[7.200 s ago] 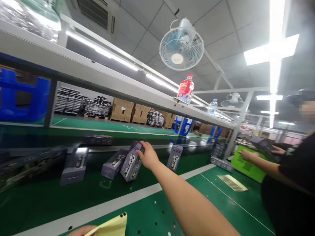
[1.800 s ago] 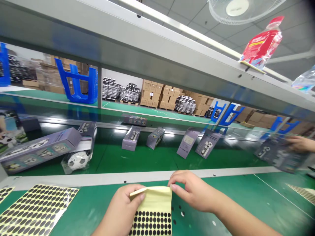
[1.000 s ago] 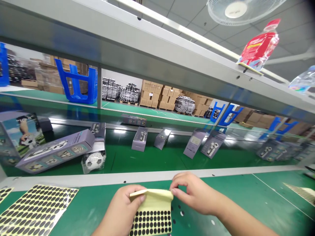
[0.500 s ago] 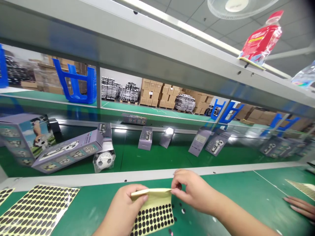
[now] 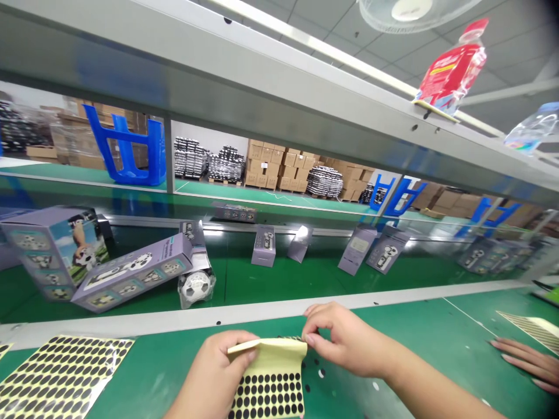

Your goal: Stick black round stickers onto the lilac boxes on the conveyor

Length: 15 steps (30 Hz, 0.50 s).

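Note:
My left hand (image 5: 222, 366) is closed on the left side of a pale yellow sheet of round black stickers (image 5: 267, 396), thumb in front. The sheet's upper part is bent over, showing plain backing above rows of black dots. At its upper right corner, the thumb and fingertips of my right hand (image 5: 343, 340) are pinched together at the edge. Whether a loose sticker is between those fingertips is hidden. Several loose dots (image 5: 322, 373), black and white, lie on the green table below my right hand.
More sticker sheets (image 5: 61, 372) lie at left. Beyond a pale rail (image 5: 262, 313), a green belt carries purple boxes (image 5: 131, 273) and a bagged football-patterned disc (image 5: 195, 287). Another person's hand (image 5: 524, 361) rests at right beside a sheet. A shelf beam (image 5: 262, 87) crosses above.
The boxes and bagged disc have shifted right along the belt. The sheet's top has curled further, and dots now show behind its edge by my right hand. The view has shifted slightly.

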Each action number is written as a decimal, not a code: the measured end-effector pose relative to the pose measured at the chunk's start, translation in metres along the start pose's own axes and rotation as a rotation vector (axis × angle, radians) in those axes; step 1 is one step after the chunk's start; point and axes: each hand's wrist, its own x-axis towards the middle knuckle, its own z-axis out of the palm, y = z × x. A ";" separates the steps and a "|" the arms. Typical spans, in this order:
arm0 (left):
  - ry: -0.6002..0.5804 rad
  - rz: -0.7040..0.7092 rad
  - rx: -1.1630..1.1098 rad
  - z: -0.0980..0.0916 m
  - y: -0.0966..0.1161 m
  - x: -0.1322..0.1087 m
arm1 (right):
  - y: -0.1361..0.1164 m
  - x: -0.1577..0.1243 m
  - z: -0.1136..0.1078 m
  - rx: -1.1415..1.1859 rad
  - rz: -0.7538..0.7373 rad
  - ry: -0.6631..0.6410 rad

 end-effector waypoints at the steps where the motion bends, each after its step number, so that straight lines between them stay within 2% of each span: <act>1: -0.001 0.001 0.003 0.002 0.001 0.001 | 0.002 -0.001 -0.003 0.014 0.009 -0.001; 6: -0.009 -0.005 0.004 0.010 0.006 0.007 | 0.011 -0.007 -0.010 0.056 -0.029 -0.018; 12: -0.049 -0.021 -0.047 0.005 0.003 0.005 | 0.008 -0.005 0.006 -0.040 0.000 0.027; 15: -0.039 -0.028 -0.081 0.001 -0.001 0.005 | 0.008 -0.002 0.007 -0.019 0.000 0.054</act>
